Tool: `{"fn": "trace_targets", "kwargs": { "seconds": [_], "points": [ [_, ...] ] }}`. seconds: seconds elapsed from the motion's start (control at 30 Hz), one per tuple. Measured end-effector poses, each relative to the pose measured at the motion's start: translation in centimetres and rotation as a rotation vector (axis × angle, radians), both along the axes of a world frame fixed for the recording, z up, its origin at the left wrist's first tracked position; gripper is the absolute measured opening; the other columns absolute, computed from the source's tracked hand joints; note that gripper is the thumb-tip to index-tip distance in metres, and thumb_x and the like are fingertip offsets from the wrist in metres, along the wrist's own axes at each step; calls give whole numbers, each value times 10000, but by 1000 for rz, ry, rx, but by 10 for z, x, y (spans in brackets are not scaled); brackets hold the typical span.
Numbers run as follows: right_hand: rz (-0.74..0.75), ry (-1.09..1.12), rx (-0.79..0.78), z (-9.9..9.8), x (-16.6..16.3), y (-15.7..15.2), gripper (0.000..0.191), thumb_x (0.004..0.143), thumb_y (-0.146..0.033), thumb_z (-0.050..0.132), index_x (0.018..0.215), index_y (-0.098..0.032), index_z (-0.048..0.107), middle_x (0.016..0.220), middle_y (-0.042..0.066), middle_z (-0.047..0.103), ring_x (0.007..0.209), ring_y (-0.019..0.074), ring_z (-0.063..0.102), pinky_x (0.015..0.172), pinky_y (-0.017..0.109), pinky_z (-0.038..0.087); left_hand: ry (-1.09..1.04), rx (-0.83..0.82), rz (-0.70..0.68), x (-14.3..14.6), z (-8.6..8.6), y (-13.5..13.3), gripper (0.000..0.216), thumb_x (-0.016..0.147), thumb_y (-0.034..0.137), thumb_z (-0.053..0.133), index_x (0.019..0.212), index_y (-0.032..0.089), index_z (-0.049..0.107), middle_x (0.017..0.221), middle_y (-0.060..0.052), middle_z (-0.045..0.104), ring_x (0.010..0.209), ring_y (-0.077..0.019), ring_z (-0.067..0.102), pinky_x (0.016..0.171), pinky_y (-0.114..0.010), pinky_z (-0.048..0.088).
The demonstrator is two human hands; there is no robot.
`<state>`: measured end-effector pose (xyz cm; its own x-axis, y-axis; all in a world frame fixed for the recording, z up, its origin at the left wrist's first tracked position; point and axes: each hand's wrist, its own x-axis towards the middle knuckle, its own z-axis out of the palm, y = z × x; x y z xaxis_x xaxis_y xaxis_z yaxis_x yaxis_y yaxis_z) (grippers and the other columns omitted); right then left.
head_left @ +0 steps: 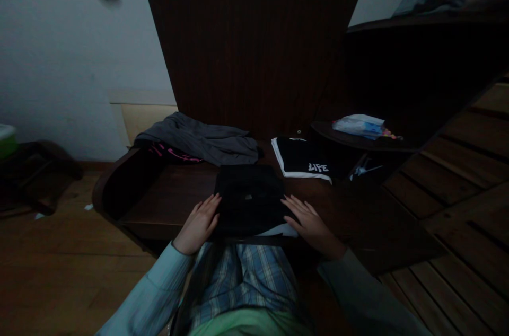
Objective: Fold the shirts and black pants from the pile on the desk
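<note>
A folded black garment lies on the dark wooden desk in front of me, with a pale layer showing along its lower right edge. My left hand rests at its left edge, fingers stretched out. On the opposite side, my right hand lies flat with spread fingers at the right edge. Behind and to the right is a folded black shirt with white lettering and a white border. A rumpled grey garment is heaped at the back left, over a dark cloth with pink marks.
A small rounded shelf at the right holds a plastic packet. Above it runs a larger shelf with cloth on top. Wooden slats stretch along the right. A dark stool stands at the far left.
</note>
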<state>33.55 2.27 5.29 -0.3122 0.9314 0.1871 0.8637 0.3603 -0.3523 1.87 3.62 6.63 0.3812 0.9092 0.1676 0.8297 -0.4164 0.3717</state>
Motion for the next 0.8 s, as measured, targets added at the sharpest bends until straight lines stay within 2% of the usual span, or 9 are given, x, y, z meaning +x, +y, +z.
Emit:
{"fn": "trace_targets", "kwargs": {
  "seconds": [0.17, 0.3, 0.4, 0.5, 0.6, 0.7, 0.8],
  "points": [
    [-35, 29, 103, 4, -4, 16, 318, 835, -260, 393, 1118, -234, 536, 1194, 63, 548, 1150, 209, 447, 960, 428, 318, -44, 104, 29, 4, -2, 6, 399, 813, 240, 369, 1199, 204, 463, 1261, -75, 486, 1182, -203, 407, 973, -396, 328],
    [-63, 31, 184, 15, -13, 21, 247, 824, -200, 392, 920, -222, 619, 1005, 58, 624, 968, 200, 548, 855, 357, 406, -89, 216, 105, 8, 1, 3, 302, 795, 252, 406, 1041, 215, 577, 1070, -69, 562, 999, -207, 514, 873, -354, 414],
    [-96, 11, 234, 30, -17, 28, 236, 822, -197, 390, 853, -221, 622, 990, 67, 592, 906, 195, 550, 776, 316, 426, -82, 220, 173, 7, 14, 8, 275, 791, 261, 403, 980, 217, 599, 922, -60, 567, 872, -192, 552, 776, -302, 449],
    [-132, 24, 264, 50, -19, 38, 233, 830, -209, 376, 878, -212, 604, 950, 68, 589, 857, 194, 557, 719, 294, 419, -73, 112, 242, 7, 34, 19, 271, 809, 299, 377, 972, 225, 580, 858, -47, 612, 812, -188, 590, 710, -270, 444],
    [-213, 72, 270, 68, -24, 47, 227, 839, -240, 369, 920, -213, 579, 839, 55, 619, 779, 197, 575, 663, 286, 401, -193, 24, 319, 13, 49, 28, 253, 827, 324, 338, 924, 206, 540, 690, -30, 639, 687, -188, 619, 625, -260, 435],
    [-340, 165, 211, 72, -31, 48, 236, 847, -276, 354, 957, -208, 552, 609, 21, 594, 634, 189, 578, 602, 276, 382, -449, -34, 318, 26, 45, 28, 234, 845, 335, 294, 912, 194, 469, 557, 7, 611, 541, -162, 608, 549, -247, 433],
    [-374, 311, 148, 58, -38, 39, 262, 854, -307, 325, 963, -192, 533, 506, -8, 536, 527, 167, 557, 569, 264, 381, -673, -93, 310, 37, 26, 18, 231, 841, 351, 301, 949, 190, 428, 615, -4, 634, 536, -155, 616, 528, -248, 448]
  ]
}}
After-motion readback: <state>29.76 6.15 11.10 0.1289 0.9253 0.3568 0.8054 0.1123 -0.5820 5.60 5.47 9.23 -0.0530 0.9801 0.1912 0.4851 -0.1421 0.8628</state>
